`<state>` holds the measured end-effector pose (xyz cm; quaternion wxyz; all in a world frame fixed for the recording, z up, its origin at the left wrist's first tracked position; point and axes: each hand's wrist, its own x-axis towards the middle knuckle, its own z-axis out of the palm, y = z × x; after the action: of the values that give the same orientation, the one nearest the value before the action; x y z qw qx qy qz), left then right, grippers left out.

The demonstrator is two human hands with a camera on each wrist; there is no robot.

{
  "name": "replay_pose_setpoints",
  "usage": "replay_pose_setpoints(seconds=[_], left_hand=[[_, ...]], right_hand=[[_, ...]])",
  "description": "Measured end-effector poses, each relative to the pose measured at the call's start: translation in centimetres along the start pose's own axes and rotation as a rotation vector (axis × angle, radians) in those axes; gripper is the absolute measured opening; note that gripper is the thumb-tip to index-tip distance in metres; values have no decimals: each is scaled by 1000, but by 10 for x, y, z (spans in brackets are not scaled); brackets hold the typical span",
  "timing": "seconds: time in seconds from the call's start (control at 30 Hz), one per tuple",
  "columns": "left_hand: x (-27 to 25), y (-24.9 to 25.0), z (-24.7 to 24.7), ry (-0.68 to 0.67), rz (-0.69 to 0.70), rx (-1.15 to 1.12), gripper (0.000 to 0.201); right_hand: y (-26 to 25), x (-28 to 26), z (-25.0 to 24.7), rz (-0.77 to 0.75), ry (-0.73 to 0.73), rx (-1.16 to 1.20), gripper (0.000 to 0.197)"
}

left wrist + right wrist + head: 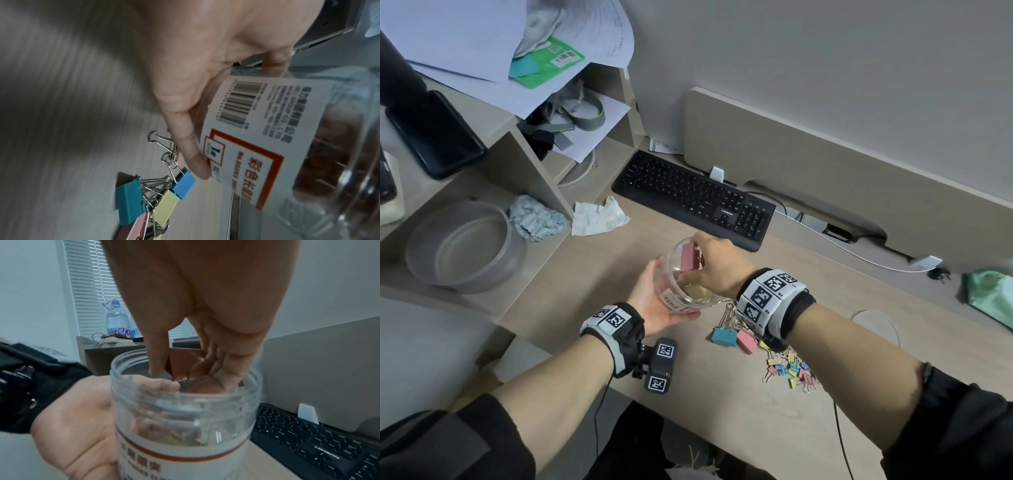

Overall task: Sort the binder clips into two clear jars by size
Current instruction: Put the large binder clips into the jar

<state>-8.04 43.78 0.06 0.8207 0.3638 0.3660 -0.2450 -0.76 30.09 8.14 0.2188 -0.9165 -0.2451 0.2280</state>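
Note:
My left hand grips a clear labelled jar, lifted and tilted over the desk; its thumb lies on the white label. My right hand pinches a large pink binder clip at the jar's open mouth. The clip sits between thumb and fingers, half inside the rim. Other clips lie in the jar's bottom, one yellow. On the desk, large teal and pink clips lie beside a heap of small coloured clips. I see only one jar.
A black keyboard lies behind the jar. Crumpled tissue and a grey bowl are at the left by wooden shelves. A white cable crosses the desk's right side, near a green bag.

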Motion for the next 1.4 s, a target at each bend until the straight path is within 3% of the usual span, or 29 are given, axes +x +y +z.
replay_pose_setpoints(seconds=[0.2, 0.37, 0.5, 0.6, 0.73, 0.83, 0.93, 1.1, 1.4], left_hand=[[2, 5, 5, -46, -1, 12, 68], [12, 7, -11, -6, -10, -38, 78], [17, 13, -30, 98, 11, -80, 73], [17, 18, -42, 146, 36, -104, 71], [16, 23, -53, 181, 58, -120, 67], [15, 24, -62, 199, 61, -125, 63], [16, 22, -71, 218, 49, -128, 64], [16, 17, -80, 233, 35, -132, 65], [17, 16, -79, 230, 31, -171, 64]], right_hand=[[7, 7, 7, -15, -134, 12, 42], [25, 15, 1, -18, 126, 160, 28], [48, 28, -4, 63, 256, 266, 17], [81, 43, 12, 239, 157, 215, 10], [118, 46, 45, 433, -116, -64, 41], [133, 43, 74, 474, -233, -170, 46], [138, 44, 97, 459, -233, -229, 39], [142, 50, 111, 429, -187, -241, 47], [152, 44, 83, 519, -155, -278, 30]])
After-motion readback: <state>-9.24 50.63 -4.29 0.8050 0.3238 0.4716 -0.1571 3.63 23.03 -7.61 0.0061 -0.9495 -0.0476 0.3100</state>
